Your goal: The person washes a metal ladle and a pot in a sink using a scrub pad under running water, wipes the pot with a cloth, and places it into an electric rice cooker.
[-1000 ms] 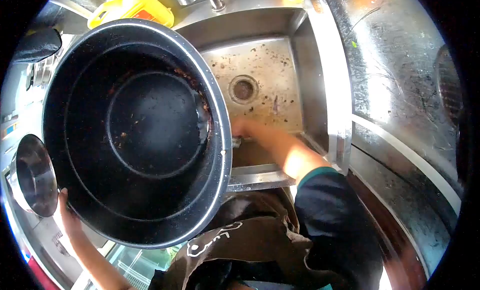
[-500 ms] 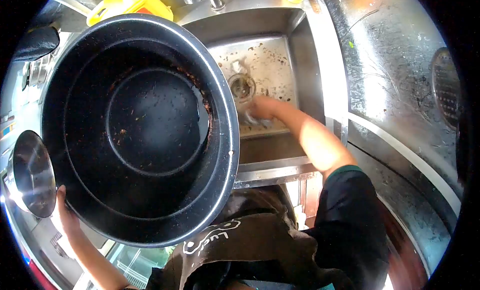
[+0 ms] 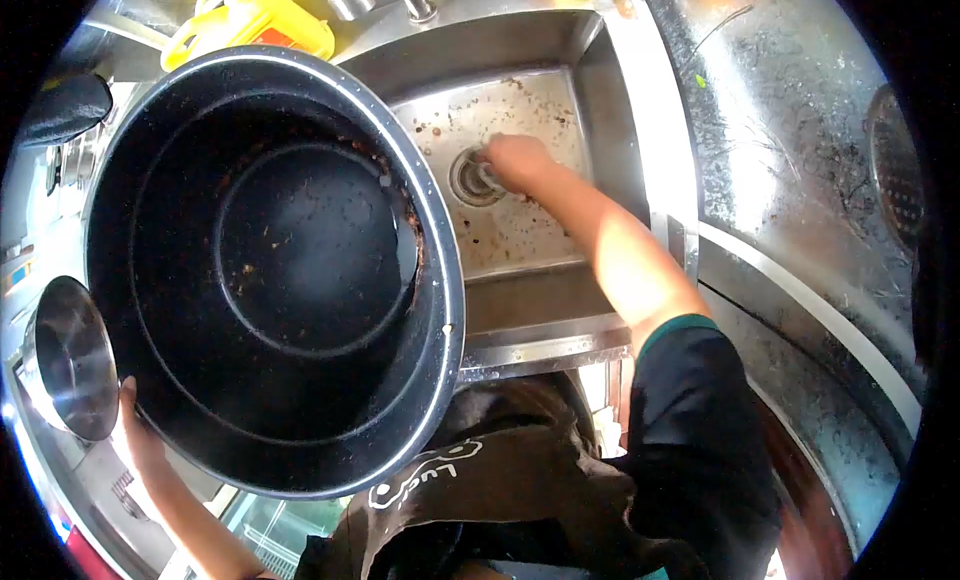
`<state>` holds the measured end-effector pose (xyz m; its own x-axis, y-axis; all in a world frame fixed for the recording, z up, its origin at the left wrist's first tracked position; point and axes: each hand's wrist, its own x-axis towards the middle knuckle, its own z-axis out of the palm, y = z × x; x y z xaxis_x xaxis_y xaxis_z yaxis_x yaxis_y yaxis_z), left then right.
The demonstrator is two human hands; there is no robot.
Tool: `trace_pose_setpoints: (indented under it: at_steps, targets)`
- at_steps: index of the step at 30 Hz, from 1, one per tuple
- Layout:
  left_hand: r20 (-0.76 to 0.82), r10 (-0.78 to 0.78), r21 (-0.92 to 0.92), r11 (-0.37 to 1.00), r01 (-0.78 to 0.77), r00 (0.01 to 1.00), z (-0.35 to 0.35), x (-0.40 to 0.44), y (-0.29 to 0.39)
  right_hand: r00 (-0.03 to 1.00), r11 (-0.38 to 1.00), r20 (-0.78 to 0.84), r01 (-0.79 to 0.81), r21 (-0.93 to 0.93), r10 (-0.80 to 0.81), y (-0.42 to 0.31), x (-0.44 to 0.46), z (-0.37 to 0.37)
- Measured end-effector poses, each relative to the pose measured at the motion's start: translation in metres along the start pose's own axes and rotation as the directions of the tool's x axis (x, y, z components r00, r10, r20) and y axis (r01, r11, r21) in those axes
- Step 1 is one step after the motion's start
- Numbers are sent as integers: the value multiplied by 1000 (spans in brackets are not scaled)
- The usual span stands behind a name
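Observation:
A large black tub (image 3: 310,250) fills the left half of the view, tilted, its mouth facing me. Brown food bits and a little liquid cling inside it. My left hand (image 3: 140,442) is at the tub's lower left rim, thumb showing and the other fingers hidden; it appears to grip the tub. Right beside that hand is a tilted steel bowl (image 3: 75,360). Down in the steel sink (image 3: 520,105), my right hand (image 3: 518,162) is closed at the edge of the round drain (image 3: 475,180). Whatever its fingers hold is hidden.
Brown crumbs are scattered over the sink floor. Behind the tub stands a yellow jug (image 3: 255,25), with a metal tap (image 3: 420,0) to its right. A wet steel counter (image 3: 770,110) runs along the right, with a perforated metal piece (image 3: 893,165) at its far edge.
My right hand has moved up from below the drain to its upper right edge. A pale scrap above the drain no longer shows. The tub's right rim has shifted slightly left.

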<state>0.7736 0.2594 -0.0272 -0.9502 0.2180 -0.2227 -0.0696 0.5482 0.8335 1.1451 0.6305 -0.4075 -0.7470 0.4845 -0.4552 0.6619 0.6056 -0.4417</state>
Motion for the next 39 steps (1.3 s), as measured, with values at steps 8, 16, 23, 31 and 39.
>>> trace_pose_setpoints:
  at_steps: [8, 16, 23, 31, 39]
  targets:
    - [-6, -15, 33, 999, 15, 1000, -4, 2, -6, 981, 808, -137, 190, 557, -136, -84, 48, 67]
    - [-10, 27, 21, 999, -27, 1000, -3, -2, -11, 811, 524, -114, 471, 710, -574, -89, 5, 142]
    - [1, -71, -15, 997, 71, 997, -18, 16, -26, 863, 853, 137, 436, 286, -487, 5, -29, 231]
    - [13, -77, -23, 997, 77, 997, -21, 13, -24, 886, 854, -40, 457, 249, -463, 26, 45, 159]
    - [-9, 0, -35, 999, 0, 1000, -10, 6, -27, 834, 907, 388, 422, 7, -391, 67, -56, 150]
